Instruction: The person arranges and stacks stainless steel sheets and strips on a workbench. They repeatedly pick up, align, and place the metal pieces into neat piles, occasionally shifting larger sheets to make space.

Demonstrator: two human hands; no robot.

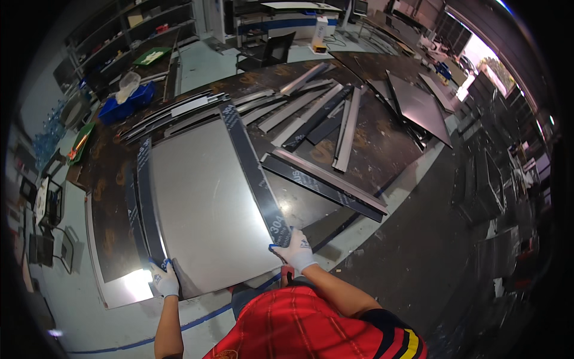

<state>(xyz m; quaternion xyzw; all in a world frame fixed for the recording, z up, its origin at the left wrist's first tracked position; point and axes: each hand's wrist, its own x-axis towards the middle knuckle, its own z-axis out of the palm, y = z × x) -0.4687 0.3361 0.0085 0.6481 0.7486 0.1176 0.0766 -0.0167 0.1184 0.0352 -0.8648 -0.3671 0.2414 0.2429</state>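
A large silver metal sheet (206, 203) lies in front of me, with a dark film-covered metal strip along each long side. My left hand (163, 278), in a white glove with blue fingertips, closes on the near end of the left strip (150, 209). At the near right corner my right hand (297, 251), gloved alike, grips the near end of the right strip (254, 167). Whether these strips are separate pieces or part of the sheet, I cannot tell. Parts of both hands' fingers are hidden at the edges.
Several loose metal strips (308, 110) lie across the dark worktable (382, 143). A folded profile (326, 182) rests right of the sheet, and flat panels (418, 107) overlap the far right edge. A blue bin (127, 105) stands at the far left, and a black chair (269, 51) beyond the table.
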